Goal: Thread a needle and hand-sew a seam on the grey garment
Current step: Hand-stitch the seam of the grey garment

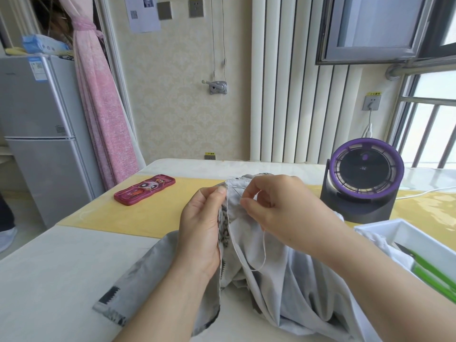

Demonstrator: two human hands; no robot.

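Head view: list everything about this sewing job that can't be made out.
- Needle: too small to pick out; what the right hand pinches is unclear.
- Stitches on the grey garment: too fine, and partly behind the left hand gripping the fold.
- White thread: upper end hidden under the right hand.
- Green-handled tool in the white tray: cut off by the right edge.
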